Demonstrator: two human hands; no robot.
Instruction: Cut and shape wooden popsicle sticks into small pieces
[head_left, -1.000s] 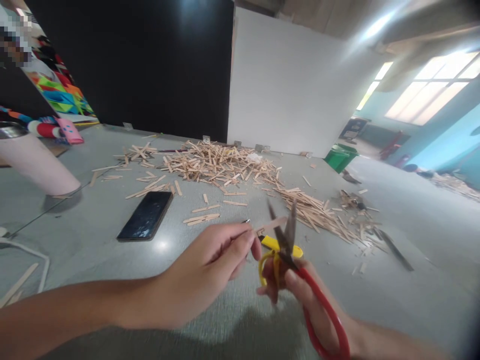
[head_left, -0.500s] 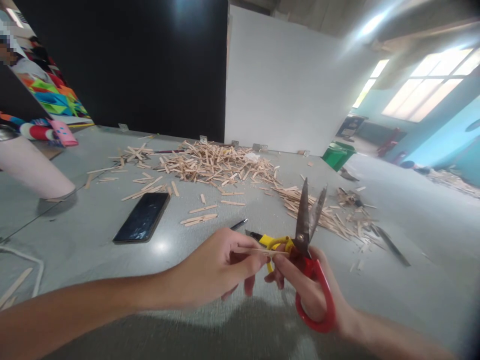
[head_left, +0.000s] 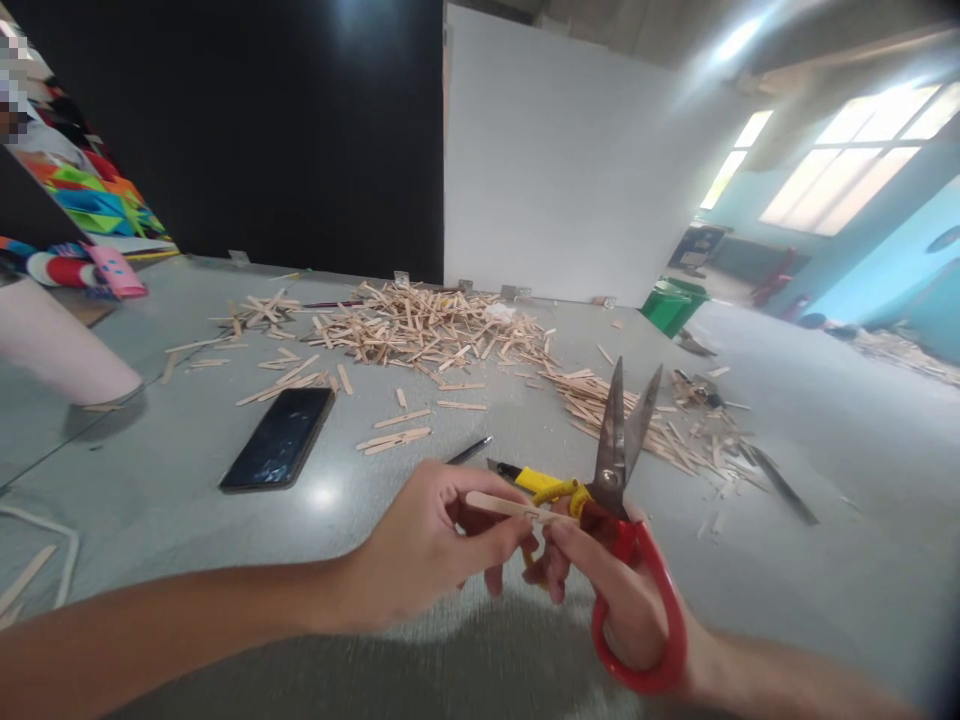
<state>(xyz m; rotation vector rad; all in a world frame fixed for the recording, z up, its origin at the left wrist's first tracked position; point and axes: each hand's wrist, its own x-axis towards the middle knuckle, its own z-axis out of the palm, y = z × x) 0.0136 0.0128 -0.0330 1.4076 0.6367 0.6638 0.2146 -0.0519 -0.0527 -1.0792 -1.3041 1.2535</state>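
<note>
My left hand [head_left: 442, 545] pinches a thin wooden stick [head_left: 504, 507] and holds it level in front of me. My right hand [head_left: 611, 590] grips scissors [head_left: 626, 500] with a red loop handle and a yellow one; the blades point up and stand slightly apart. Its fingertips also touch the right end of the stick. Both hands hover low over the grey table [head_left: 180, 470].
A dark phone [head_left: 279, 452] lies to the left, with a pen [head_left: 471, 450] and a yellow-handled cutter [head_left: 525, 476] just beyond my hands. Heaps of wooden sticks [head_left: 427, 330] cover the far table, with offcuts [head_left: 705, 445] on the right. A pink cylinder [head_left: 52, 345] stands far left, a green bin [head_left: 670, 306] behind.
The stick has left the scissor blades and now lies level between both hands. The scissors have swung upright, blades up, and my hands have drawn together.
</note>
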